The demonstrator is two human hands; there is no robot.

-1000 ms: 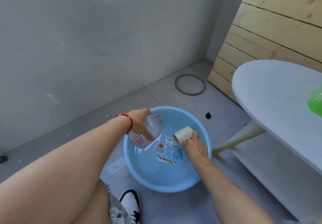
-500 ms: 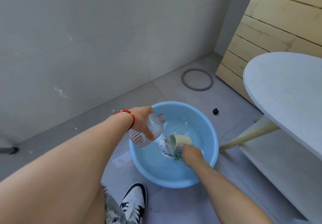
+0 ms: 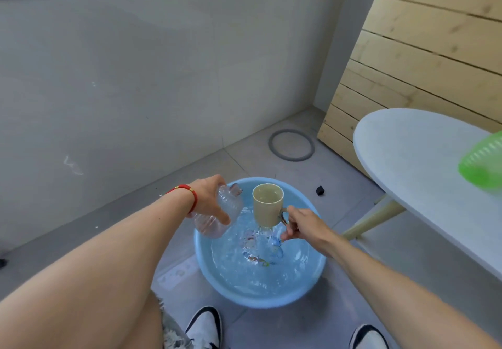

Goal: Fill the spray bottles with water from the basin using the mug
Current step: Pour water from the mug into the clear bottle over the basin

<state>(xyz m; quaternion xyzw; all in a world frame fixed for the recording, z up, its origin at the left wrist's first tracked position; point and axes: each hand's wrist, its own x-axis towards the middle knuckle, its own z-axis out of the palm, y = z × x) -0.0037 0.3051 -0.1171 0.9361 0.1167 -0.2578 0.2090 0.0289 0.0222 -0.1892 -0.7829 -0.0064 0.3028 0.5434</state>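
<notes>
A light blue basin (image 3: 203,264) of rippling water sits on the grey floor between my feet. My left hand (image 3: 209,202) grips a clear ribbed bottle (image 3: 229,207) without a cap, tilted with its open neck toward the upper right, over the basin's left rim. My right hand (image 3: 301,225) holds the beige mug (image 3: 267,206) by its handle, upright above the water, right of the bottle's neck. Water drips from the mug's base into the basin. A green bottle (image 3: 482,162), blurred, lies on the white table at the right edge.
A white oval table (image 3: 413,164) with a beige leg (image 3: 372,219) stands close to the right. A grey ring (image 3: 291,145) and a small black object (image 3: 320,190) lie on the floor behind the basin. Wooden planks line the right wall; my shoes (image 3: 205,327) are below.
My right hand has lifted the mug out of the water and turned it upright beside the bottle's neck. The water now ripples. My left hand kept the bottle in place.
</notes>
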